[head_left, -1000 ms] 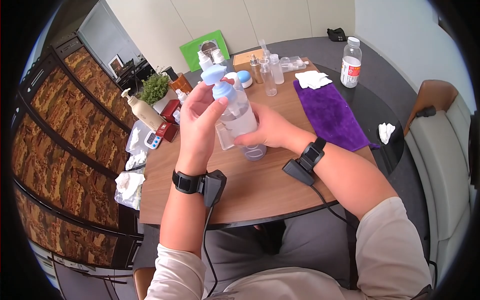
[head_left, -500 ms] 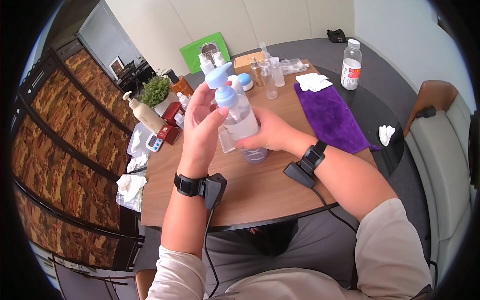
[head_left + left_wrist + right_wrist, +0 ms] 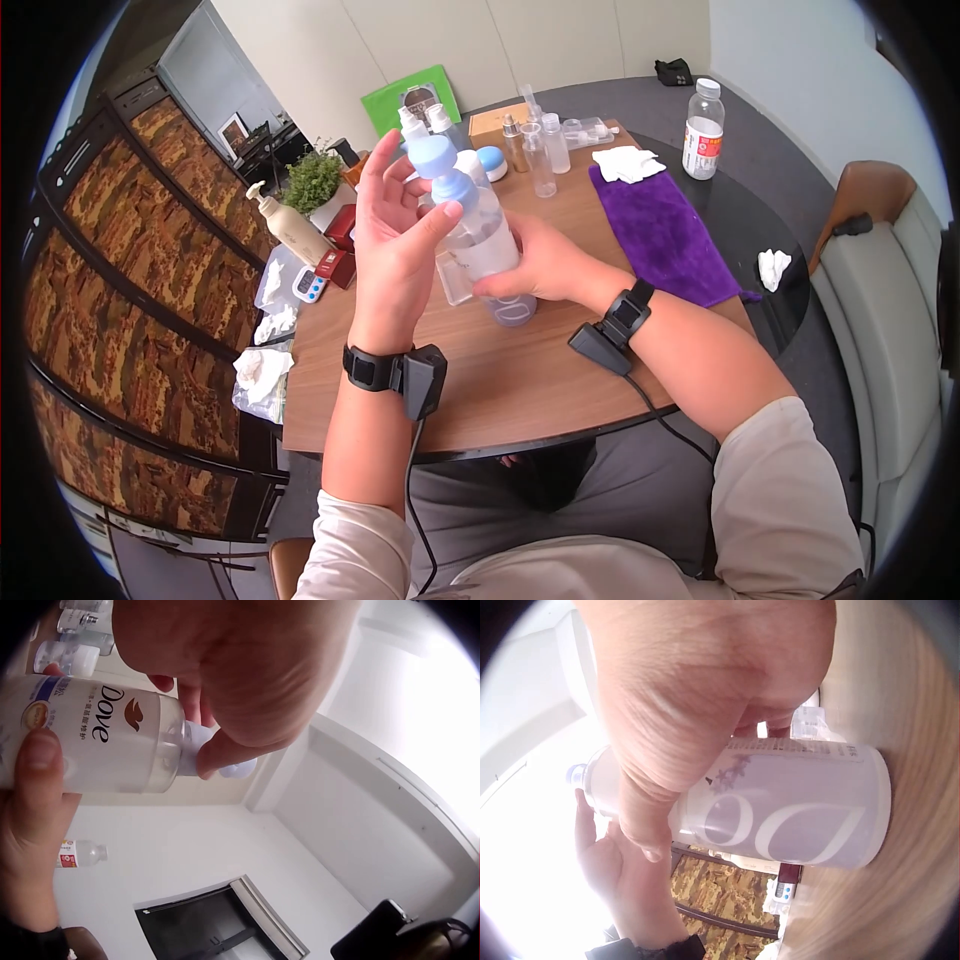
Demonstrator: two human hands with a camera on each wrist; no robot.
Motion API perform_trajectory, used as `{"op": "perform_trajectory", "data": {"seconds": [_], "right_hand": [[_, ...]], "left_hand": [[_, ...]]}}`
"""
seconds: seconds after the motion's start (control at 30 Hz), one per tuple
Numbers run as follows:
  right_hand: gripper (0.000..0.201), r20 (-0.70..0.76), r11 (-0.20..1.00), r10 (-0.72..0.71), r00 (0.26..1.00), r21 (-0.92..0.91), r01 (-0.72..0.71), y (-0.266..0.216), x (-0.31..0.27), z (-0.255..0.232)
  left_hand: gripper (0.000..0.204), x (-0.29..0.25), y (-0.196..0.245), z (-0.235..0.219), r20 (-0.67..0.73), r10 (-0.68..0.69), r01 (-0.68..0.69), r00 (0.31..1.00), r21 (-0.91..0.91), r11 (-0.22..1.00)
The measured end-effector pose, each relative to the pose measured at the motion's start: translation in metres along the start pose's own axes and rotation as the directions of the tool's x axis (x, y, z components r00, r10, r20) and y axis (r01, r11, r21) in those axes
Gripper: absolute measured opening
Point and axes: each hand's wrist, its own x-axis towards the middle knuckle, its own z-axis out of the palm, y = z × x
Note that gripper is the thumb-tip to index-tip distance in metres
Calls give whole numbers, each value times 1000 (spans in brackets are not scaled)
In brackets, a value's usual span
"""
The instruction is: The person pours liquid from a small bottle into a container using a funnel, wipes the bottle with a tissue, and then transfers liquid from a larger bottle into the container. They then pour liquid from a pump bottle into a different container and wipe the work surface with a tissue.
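A Dove pump bottle (image 3: 490,250) with a light blue pump head (image 3: 450,185) stands slightly tilted at the middle of the wooden table. My right hand (image 3: 540,258) grips its body, thumb across the front and fingers round the far side. At the top, my left hand (image 3: 395,235) has its thumb on the pump's collar, with other fingers behind it and the index finger raised. The left wrist view shows the Dove label (image 3: 112,724) and the thumb against the collar (image 3: 193,746). In the right wrist view, the bottle's base (image 3: 881,806) is at the tabletop.
Behind stand clear small bottles (image 3: 540,165) and a blue-lidded jar (image 3: 490,162). At left are a cream pump bottle (image 3: 290,228), a timer (image 3: 309,285) and a potted plant (image 3: 313,180). A purple cloth (image 3: 665,235) and a red-labelled bottle (image 3: 702,135) are at right.
My left hand's fingers have straightened and lifted away from around the pump, while the thumb stays at the collar. The pump's nozzle has turned. My right hand keeps its grip on the bottle.
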Motion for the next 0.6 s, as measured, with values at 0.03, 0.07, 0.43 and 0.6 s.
{"op": "perform_trajectory", "data": {"seconds": [0.03, 0.07, 0.43, 0.6], "right_hand": [[71, -1, 1000, 1, 1000, 0, -1, -1, -1, 0], [71, -2, 1000, 3, 1000, -9, -3, -2, -1, -1], [75, -2, 998, 15, 1000, -55, -15, -6, 1, -1], [76, 20, 999, 44, 999, -27, -44, -4, 1, -2]], "left_hand": [[91, 0, -1, 0, -1, 27, -27, 1000, 20, 999], [92, -1, -2, 1, -1, 55, -55, 998, 41, 998], [94, 2, 3, 9, -9, 12, -11, 1000, 69, 998], [93, 3, 3, 8, 7, -7, 7, 1000, -16, 1000]]}}
